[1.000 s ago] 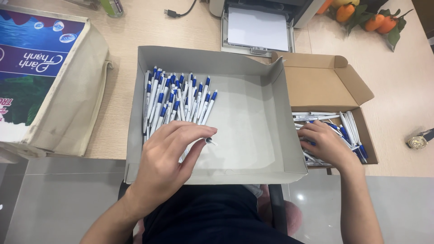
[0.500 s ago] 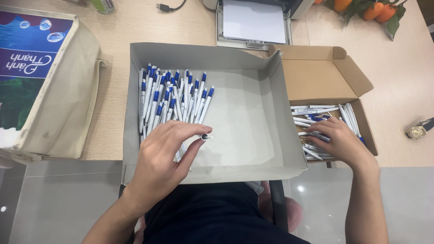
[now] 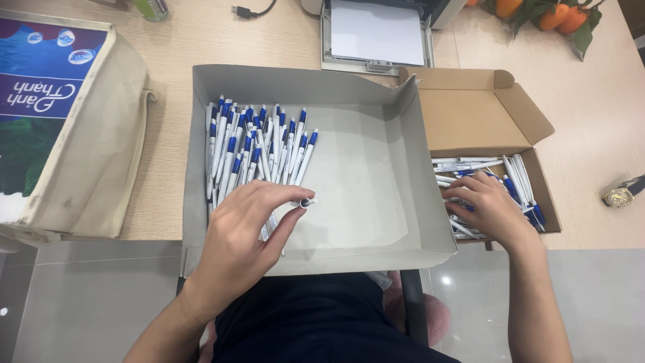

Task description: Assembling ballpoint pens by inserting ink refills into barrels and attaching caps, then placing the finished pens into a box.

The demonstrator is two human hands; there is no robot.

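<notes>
Over the grey tray, the left hand pinches a pen to lay among the others, while the right hand, fingers spread, rummages in the cardboard box for another.

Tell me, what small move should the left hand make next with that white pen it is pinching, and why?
Probably lay the white pen down beside the row of white and blue pens in the grey cardboard tray. The left hand pinches it just above the tray floor at the row's near end, while the right hand rests in the brown cardboard box of loose pens.
</notes>
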